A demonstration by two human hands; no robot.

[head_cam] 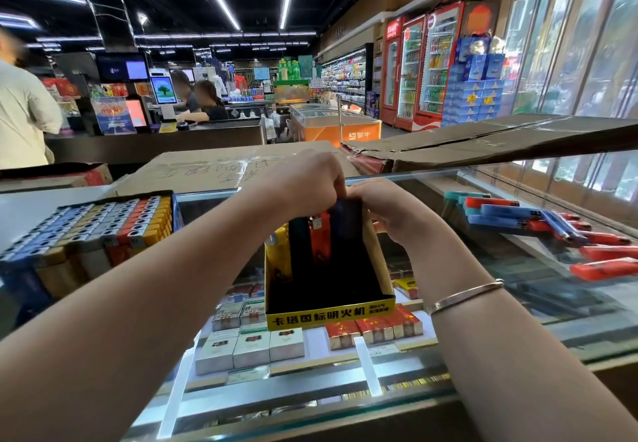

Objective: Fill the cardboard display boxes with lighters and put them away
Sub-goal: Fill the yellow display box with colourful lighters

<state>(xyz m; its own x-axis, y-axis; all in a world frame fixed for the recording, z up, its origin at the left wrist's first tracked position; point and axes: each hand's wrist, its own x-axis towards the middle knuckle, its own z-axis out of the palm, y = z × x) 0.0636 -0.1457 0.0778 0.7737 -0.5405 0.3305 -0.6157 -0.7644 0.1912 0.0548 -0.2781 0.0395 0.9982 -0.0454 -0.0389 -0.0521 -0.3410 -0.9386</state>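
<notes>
While both sets of fingers curl over the back row of lighters, the left hand (pixel 310 179) grips the tops of the upright lighters from above, and the right hand (pixel 383 206) pinches the far right end of that row, thumb side against the box wall. Exact fingertip contact is hidden behind the knuckles. A bracelet (pixel 466 295) sits on the right wrist.

Four upright lighters (pixel 319 238) show: yellow, dark, red, dark blue, standing along the back of the display box (pixel 329 315), a yellow-fronted cardboard tray with black inside, its front part bare. Box rests on the glass counter (pixel 518 303) at centre.

At 9 o'clock from the box, a filled display box (pixel 93 227) packed with lighters in blue, silver, gold, orange rows. At 3 o'clock, loose lighters (pixel 538 224), red and blue, lie scattered on the glass, well apart from the hands. At 12 o'clock, flattened cardboard cartons (pixel 214 168) lie behind the hands. Under the glass, cigarette packs (pixel 252 348) at 6 o'clock.

Store checkout with people far back at 11 o'clock.
</notes>
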